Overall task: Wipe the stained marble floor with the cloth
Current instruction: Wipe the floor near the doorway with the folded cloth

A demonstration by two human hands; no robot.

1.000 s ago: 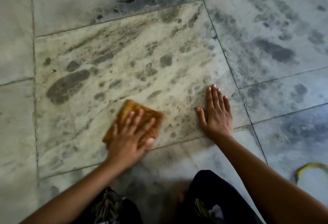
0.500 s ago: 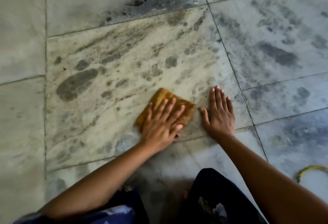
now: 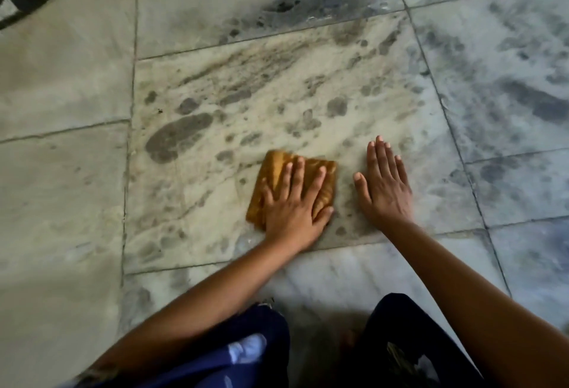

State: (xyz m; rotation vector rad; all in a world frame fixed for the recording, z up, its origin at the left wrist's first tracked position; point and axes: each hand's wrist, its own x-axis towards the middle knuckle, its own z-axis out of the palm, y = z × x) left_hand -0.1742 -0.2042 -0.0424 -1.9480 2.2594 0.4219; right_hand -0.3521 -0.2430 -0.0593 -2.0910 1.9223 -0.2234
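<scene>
Left hand [image 3: 294, 213] pressed flat with spread fingers on folded orange cloth [image 3: 277, 166], on near part of stained marble floor [image 3: 246, 104], right hand [image 3: 385, 186] flat, gripping nothing, just right of cloth

Left of the cloth [image 3: 327, 169] lies open floor [image 3: 77, 203]; right hand [image 3: 385, 190] blocks rightward.

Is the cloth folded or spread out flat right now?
Folded: the cloth is a compact pad with layered edges under the left hand.

left hand [image 3: 292, 212] flat, pressing cloth [image 3: 326, 172] | right hand [image 3: 385, 187] flat on stained marble floor [image 3: 246, 104] beside cloth
</scene>
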